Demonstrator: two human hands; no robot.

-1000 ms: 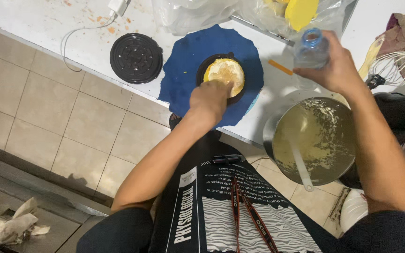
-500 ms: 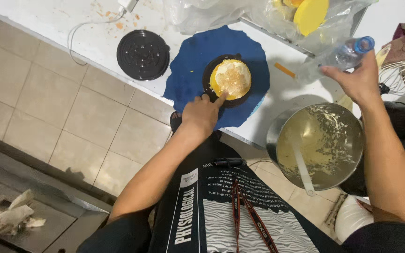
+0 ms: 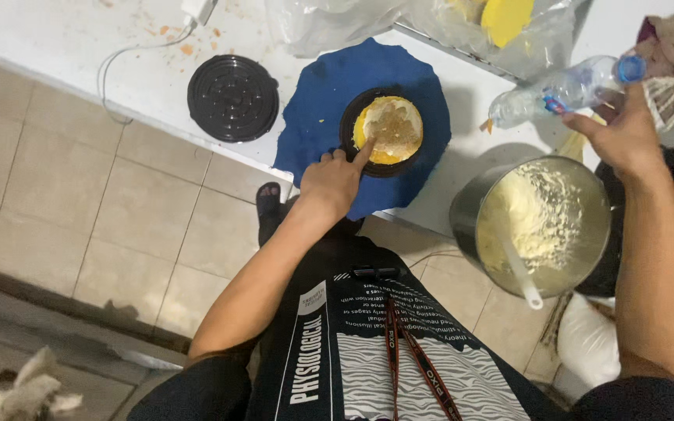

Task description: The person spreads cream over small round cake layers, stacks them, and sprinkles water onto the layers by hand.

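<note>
Seated batter work at a white counter, viewed from above.

A steel bowl (image 3: 536,226) of pale batter is kept nearest, at four o'clock. The left hand (image 3: 331,183), forefinger extended and the rest curled, is pressed on the black pan (image 3: 350,129) upon a blue mat (image 3: 321,117). At two o'clock, the right hand (image 3: 622,136) is clamped on a tilted plastic bottle (image 3: 563,93).

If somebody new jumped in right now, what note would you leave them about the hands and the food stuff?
Left hand: forefinger at the rim of the small black pan with the yellow cake, which sits on the blue mat.
Right hand: holding a clear plastic bottle, tilted, above the counter.
Steel bowl of pale batter, white spoon standing in it.
Done: cake in the pan. Left: batter unused in the bowl.
</note>
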